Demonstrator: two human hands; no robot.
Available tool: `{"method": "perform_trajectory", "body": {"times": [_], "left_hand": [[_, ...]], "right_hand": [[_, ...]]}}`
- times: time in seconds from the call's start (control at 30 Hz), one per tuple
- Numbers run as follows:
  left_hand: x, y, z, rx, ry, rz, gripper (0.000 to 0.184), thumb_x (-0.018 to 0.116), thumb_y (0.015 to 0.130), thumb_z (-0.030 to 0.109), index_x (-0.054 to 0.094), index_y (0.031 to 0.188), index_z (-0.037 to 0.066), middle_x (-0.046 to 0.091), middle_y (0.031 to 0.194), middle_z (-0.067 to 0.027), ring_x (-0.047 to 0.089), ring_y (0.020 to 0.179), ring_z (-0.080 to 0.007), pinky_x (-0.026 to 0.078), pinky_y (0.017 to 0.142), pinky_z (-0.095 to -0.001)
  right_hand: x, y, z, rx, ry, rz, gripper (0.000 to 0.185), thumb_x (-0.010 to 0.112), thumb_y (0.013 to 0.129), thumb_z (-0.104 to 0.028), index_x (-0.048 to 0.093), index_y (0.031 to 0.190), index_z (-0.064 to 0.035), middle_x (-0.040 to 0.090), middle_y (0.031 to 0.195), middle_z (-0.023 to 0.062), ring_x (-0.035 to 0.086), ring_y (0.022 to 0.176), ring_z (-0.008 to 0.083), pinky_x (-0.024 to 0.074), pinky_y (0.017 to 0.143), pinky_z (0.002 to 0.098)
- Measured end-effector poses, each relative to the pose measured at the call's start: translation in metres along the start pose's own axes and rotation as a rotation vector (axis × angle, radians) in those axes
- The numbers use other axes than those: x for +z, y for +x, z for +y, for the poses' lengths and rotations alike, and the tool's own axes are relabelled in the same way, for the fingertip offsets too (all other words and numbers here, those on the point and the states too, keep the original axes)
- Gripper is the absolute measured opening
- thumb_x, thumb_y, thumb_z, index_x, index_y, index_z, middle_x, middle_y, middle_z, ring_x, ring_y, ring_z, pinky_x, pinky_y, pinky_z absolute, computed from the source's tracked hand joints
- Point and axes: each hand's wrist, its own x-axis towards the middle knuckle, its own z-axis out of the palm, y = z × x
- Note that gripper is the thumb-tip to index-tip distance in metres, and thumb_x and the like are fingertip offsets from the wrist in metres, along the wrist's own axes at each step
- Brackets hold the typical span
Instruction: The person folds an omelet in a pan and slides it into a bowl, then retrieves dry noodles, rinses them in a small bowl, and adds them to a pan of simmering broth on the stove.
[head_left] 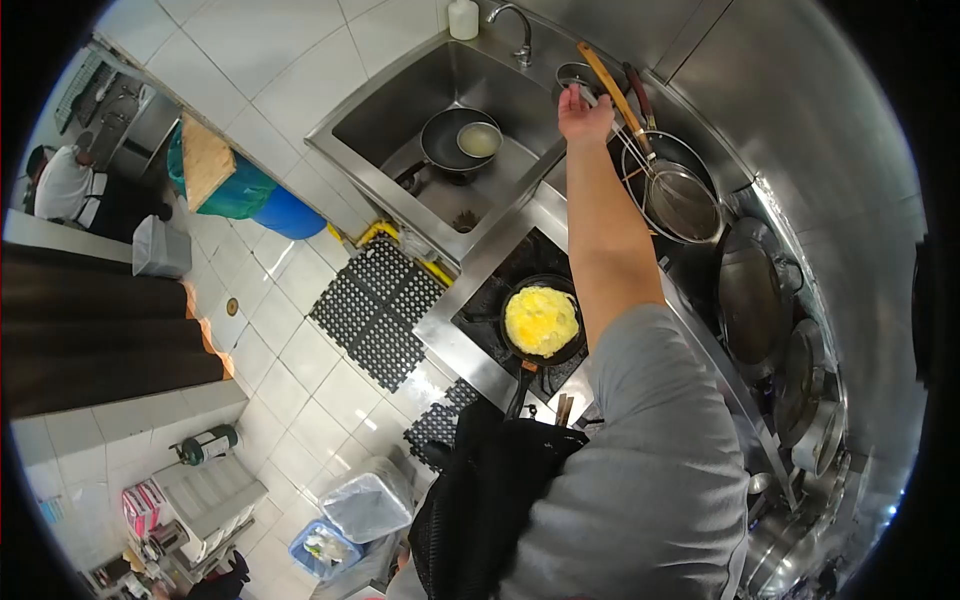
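My right hand [585, 116] is stretched out over the steel counter beside the sink, its fingers curled. It is at the edge of a small metal pot [577, 72], close to a whisk [628, 136] with a metal handle. What the fingers hold, if anything, I cannot make out. The whisk and a strainer with a wooden handle [604, 78] lie across a larger round pan [712, 190]. Below my forearm, a yellow egg omelette [541, 321] lies in a black frying pan [527, 374] on the stove. My left hand is out of view.
A steel sink [350, 130] holds another frying pan [437, 135] with a small bowl [479, 140] in it. Pot lids [750, 290] line the right wall. Black rubber mats [375, 305] cover part of the floor. A person [65, 185] is in the far left background.
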Motion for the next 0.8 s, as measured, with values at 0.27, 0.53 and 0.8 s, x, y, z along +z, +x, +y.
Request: {"method": "perform_trajectory", "body": {"times": [0.27,0.53,0.8], "left_hand": [[-0.020,0.063,-0.032,0.443,0.135,0.029,0.028,0.065,0.098,0.025,0.069,0.099,-0.002,0.073,0.085,-0.0177,0.071,0.081,-0.0292,0.056,0.072,-0.0406],[-0.018,0.039,-0.071,-0.117,-0.796,-0.033,0.031,0.066,0.101,0.026,0.068,0.104,-0.004,0.071,0.085,-0.0095,0.066,0.073,-0.0163,0.053,0.064,-0.0311],[0.079,-0.172,-0.215,-0.413,-1.306,0.198,0.037,0.061,0.104,0.031,0.069,0.112,-0.004,0.074,0.107,-0.0176,0.067,0.096,-0.0215,0.053,0.086,-0.0370]], "right_hand": [[0.046,-0.103,0.028,-0.020,-0.162,-0.170,0.006,0.052,0.102,-0.007,0.056,0.108,-0.0071,0.060,0.084,0.0050,0.061,0.070,0.0165,0.0545,0.063,0.0317],[-0.110,-0.461,0.157,0.484,-0.958,-0.519,0.026,0.069,0.102,-0.020,0.058,0.121,-0.0062,0.069,0.113,0.0089,0.065,0.102,0.0201,0.0541,0.085,0.0385],[-0.361,-0.675,0.265,1.157,-1.806,-0.924,0.020,0.056,0.102,-0.022,0.058,0.099,-0.0027,0.058,0.070,0.0073,0.057,0.056,0.0209,0.0446,0.051,0.0361]]}}
